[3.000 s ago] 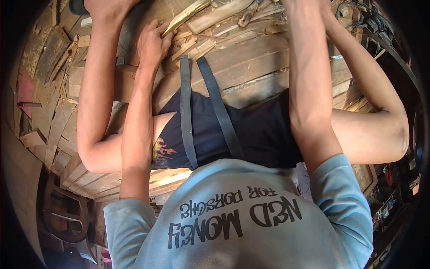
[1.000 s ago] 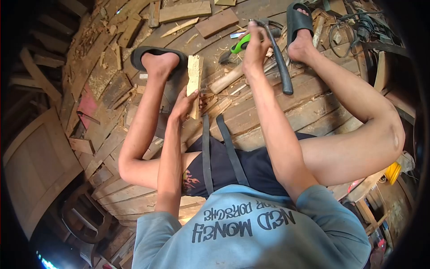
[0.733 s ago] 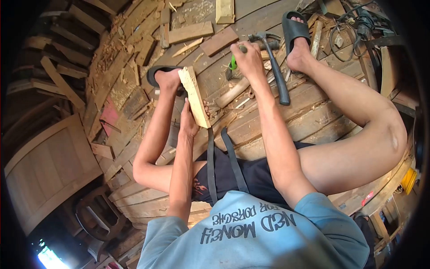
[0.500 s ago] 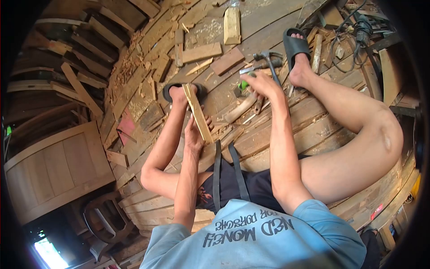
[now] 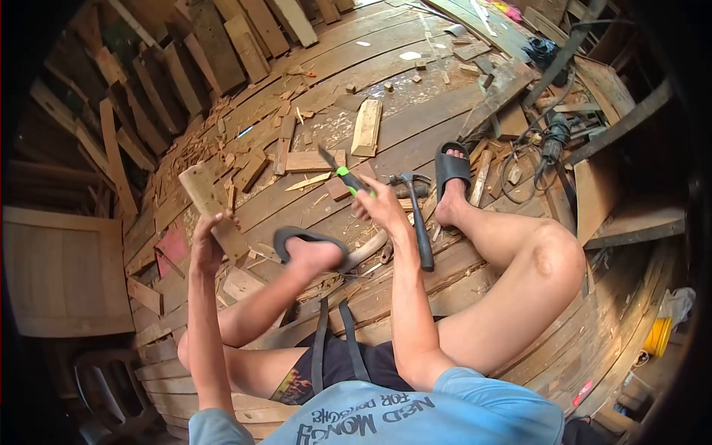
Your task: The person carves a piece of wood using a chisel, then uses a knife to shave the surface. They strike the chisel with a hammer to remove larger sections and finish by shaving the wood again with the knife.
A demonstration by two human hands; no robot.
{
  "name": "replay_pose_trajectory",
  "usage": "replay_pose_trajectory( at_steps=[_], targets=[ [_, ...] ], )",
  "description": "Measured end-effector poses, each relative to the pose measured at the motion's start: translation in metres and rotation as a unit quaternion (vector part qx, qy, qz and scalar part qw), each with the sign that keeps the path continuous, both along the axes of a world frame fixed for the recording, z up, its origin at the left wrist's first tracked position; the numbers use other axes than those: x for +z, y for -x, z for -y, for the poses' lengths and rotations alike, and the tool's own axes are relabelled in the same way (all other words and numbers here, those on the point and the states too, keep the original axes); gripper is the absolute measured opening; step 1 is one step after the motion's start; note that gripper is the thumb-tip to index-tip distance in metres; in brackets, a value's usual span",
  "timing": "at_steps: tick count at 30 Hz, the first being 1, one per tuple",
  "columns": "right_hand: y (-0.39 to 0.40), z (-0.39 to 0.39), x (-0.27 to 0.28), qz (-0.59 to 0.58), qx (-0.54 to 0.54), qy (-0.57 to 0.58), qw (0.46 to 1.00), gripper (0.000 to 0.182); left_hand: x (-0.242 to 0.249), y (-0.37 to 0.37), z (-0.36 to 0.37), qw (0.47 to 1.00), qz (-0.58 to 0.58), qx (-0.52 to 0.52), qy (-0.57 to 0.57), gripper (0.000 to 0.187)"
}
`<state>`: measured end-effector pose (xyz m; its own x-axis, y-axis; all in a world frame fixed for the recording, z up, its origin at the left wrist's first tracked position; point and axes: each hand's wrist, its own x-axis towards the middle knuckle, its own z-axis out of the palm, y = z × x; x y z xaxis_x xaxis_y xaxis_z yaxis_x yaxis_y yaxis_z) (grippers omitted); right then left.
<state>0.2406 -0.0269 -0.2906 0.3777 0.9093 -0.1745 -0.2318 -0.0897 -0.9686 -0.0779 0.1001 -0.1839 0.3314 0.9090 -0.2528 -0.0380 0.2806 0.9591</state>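
My left hand [image 5: 208,241] is closed around the lower part of a pale wooden block [image 5: 204,189], which is tilted up off the floor. In my right hand [image 5: 382,204] is a chisel [image 5: 345,176] with a green and black handle, its dark blade pointing up and to the left. The blade is apart from the block. A hammer [image 5: 417,222] with a dark handle lies on the planks just right of my right hand. Beyond the chisel, short wood pieces [image 5: 304,161] and a pale shaped block [image 5: 366,127] lie on the floor.
Wood chips [image 5: 167,182] litter the curved plank floor. Boards [image 5: 185,74] lean along the far left. My sandalled feet rest on the planks, one [image 5: 452,174] beside the hammer. A corded power tool [image 5: 552,141] and its cable lie at right. A yellow container [image 5: 657,337] stands far right.
My left hand has moved left with the block, turning its broad face into view. My right hand has shifted left with the chisel, whose blade now points up. The camera view has shifted too.
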Motion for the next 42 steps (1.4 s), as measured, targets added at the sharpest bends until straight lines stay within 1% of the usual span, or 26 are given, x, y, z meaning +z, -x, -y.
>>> replay_pose_trajectory(
  at_steps=[3,4,6,7,8,10,13,15,16,18,19,20,22,23,24,26,28,29,30,31,32,34,39,40,41,42],
  targets=[
    [0.022,-0.007,-0.033,0.02,0.087,0.137,0.987,0.054,-0.031,0.005,0.0,0.997,0.014,-0.003,0.07,0.043],
    [0.028,-0.008,-0.049,0.028,0.097,0.144,0.984,0.054,-0.051,0.009,0.0,0.994,0.021,-0.009,0.106,0.047],
    [0.038,-0.005,-0.078,0.146,0.037,0.236,0.96,0.046,-0.096,0.016,-0.001,0.988,0.044,0.006,0.145,0.053],
    [0.041,-0.003,-0.127,0.229,0.002,0.198,0.953,0.043,-0.113,0.014,0.001,0.987,0.039,0.011,0.158,0.054],
    [0.04,0.003,-0.12,0.243,0.012,0.201,0.949,0.043,-0.124,0.011,0.003,0.985,0.034,0.018,0.171,0.055],
    [0.042,0.007,-0.096,0.028,0.033,0.234,0.971,0.051,-0.133,-0.001,0.003,0.979,0.057,0.024,0.196,0.05],
    [0.042,-0.001,-0.096,-0.055,0.048,0.279,0.958,0.037,-0.165,0.001,-0.012,0.975,0.09,-0.003,0.203,0.054],
    [0.044,-0.002,-0.103,-0.123,0.043,0.272,0.954,0.03,-0.173,0.003,-0.017,0.967,0.082,-0.011,0.241,0.046],
    [0.046,-0.004,-0.109,-0.118,0.051,0.276,0.953,0.03,-0.177,0.007,-0.018,0.966,0.087,-0.002,0.244,0.046],
    [0.05,-0.007,-0.126,-0.237,-0.023,0.285,0.928,0.028,-0.185,0.017,-0.019,0.962,0.006,-0.021,0.271,0.042],
    [0.051,-0.009,-0.135,-0.291,-0.039,0.283,0.913,0.025,-0.195,0.02,-0.021,0.975,0.02,-0.034,0.218,0.043],
    [0.052,-0.011,-0.132,-0.336,-0.031,0.276,0.9,0.018,-0.208,0.026,-0.024,0.974,0.024,-0.026,0.225,0.043],
    [0.059,-0.017,-0.11,-0.322,-0.027,0.294,0.9,0.018,-0.228,0.034,-0.028,0.983,-0.006,-0.016,0.181,0.047],
    [0.061,-0.02,-0.11,-0.315,-0.027,0.3,0.9,0.018,-0.218,0.034,-0.025,0.978,-0.046,0.011,0.204,0.054],
    [0.062,-0.023,-0.11,-0.282,-0.03,0.303,0.91,0.019,-0.233,0.037,-0.024,0.977,-0.039,0.013,0.21,0.054],
    [0.071,-0.032,-0.102,-0.242,-0.03,0.308,0.92,0.02,-0.256,0.046,-0.025,0.976,-0.209,-0.057,0.005,0.062],
    [0.083,-0.039,-0.087,-0.142,-0.046,0.297,0.943,0.021,-0.262,0.045,-0.025,0.972,-0.215,-0.089,0.024,0.066],
    [0.087,-0.042,-0.088,-0.087,-0.055,0.292,0.951,0.021,-0.268,0.043,-0.025,0.964,-0.235,-0.122,-0.031,0.066],
    [0.092,-0.046,-0.083,-0.083,-0.05,0.297,0.95,0.021,-0.261,0.041,-0.024,0.951,-0.255,-0.154,-0.083,0.066],
    [0.095,-0.048,-0.076,-0.041,-0.046,0.292,0.955,0.02,-0.254,0.038,-0.021,0.946,-0.27,-0.177,-0.025,0.061],
    [0.097,-0.05,-0.071,0.0,-0.041,0.283,0.958,0.019,-0.241,0.038,-0.021,0.948,-0.27,-0.17,-0.015,0.061],
    [0.092,-0.05,-0.069,0.061,-0.001,0.267,0.962,0.014,-0.225,0.036,-0.021,0.929,-0.275,-0.248,0.012,0.058],
    [0.091,-0.049,-0.031,0.139,0.081,0.307,0.938,0.014,-0.22,0.037,-0.025,0.939,-0.277,-0.203,0.02,0.056],
    [0.094,-0.05,-0.022,0.161,0.096,0.297,0.936,0.016,-0.231,0.038,-0.025,0.938,-0.313,-0.15,-0.028,0.053],
    [0.096,-0.053,-0.012,0.174,0.117,0.313,0.926,0.036,-0.236,0.04,-0.026,0.929,-0.348,-0.097,-0.076,0.051],
    [0.1,-0.054,-0.008,0.175,0.122,0.313,0.926,0.036,-0.24,0.043,-0.027,0.93,-0.349,-0.092,-0.072,0.051]
  ],
)
